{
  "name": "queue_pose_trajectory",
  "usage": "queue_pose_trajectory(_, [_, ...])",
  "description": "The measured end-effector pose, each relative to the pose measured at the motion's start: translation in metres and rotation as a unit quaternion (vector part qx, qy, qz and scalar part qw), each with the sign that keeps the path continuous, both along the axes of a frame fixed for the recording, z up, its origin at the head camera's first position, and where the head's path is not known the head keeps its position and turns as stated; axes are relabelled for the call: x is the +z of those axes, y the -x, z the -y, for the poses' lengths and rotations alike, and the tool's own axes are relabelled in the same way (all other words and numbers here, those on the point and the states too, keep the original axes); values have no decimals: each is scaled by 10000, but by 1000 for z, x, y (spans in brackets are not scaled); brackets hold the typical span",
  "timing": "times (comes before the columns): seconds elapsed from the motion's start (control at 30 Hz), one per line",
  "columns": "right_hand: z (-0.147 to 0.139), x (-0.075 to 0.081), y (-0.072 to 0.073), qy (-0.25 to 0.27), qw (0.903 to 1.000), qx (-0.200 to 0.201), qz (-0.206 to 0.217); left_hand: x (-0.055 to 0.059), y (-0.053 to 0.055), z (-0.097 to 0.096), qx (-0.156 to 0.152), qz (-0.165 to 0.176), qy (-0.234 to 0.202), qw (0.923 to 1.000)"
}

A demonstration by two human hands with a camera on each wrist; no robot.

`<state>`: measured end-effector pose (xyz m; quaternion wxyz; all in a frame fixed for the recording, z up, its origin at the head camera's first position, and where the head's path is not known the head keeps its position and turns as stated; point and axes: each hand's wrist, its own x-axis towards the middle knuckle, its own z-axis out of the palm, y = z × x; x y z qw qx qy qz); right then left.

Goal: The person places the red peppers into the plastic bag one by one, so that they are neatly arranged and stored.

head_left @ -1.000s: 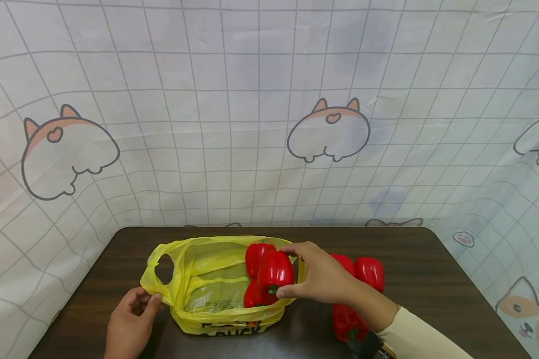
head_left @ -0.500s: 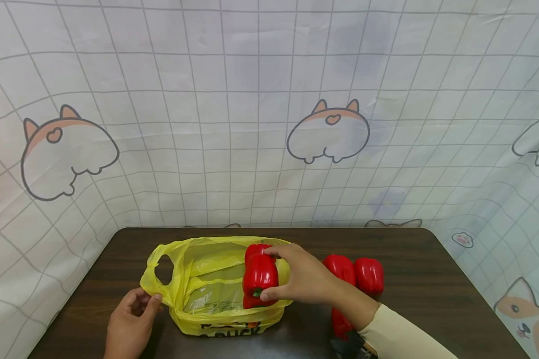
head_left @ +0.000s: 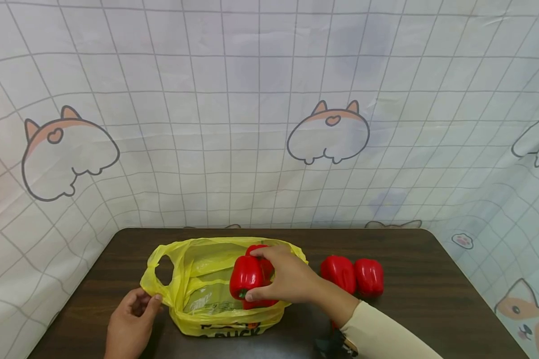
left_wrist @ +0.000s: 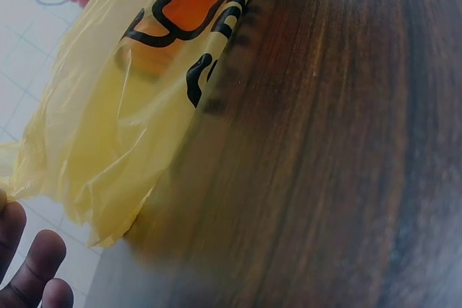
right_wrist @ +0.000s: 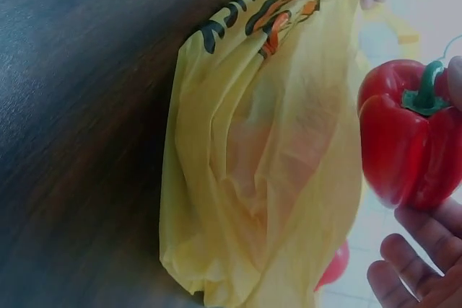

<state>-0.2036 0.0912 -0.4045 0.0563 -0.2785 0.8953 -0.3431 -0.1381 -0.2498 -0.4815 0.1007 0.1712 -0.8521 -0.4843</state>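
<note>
A yellow plastic bag (head_left: 193, 319) lies spread on the table with its mouth facing up. My left hand (head_left: 132, 319) pinches the bag's handle at its left end. Over the bag's opening, my right hand (head_left: 287, 276) grips a red bell pepper (head_left: 245, 275) between thumb and fingers; its green stem (right_wrist: 427, 91) shows in the right wrist view. Other red bell peppers (head_left: 261, 303) sit inside the bag's right part, partly hidden behind the held one and the hand. The left wrist view shows the bag's printed side (left_wrist: 137, 113) and some left fingertips (left_wrist: 45, 254).
To the right of the bag, two red bell peppers (head_left: 338, 273) lie side by side on the dark wooden table (head_left: 413, 309). A bit of another red thing shows under the right forearm, beside a black wrist device (head_left: 334, 345). A white grid-patterned cloth (head_left: 251, 124) hangs behind.
My right hand has carried the held bell pepper leftward over the bag, uncovering more of the peppers on the table. The left hand has stayed on the handle.
</note>
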Motion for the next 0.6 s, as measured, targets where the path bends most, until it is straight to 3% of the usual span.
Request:
queue_pose_trajectory(0.43, [18,-3,3,-338,9991,-31,-249,0,0,0,-2,-27,34,10000])
queue_pose_trajectory(0.6, [26,-6,6,-294,9995,55,-48,0,0,0,-25,-7,6,10000])
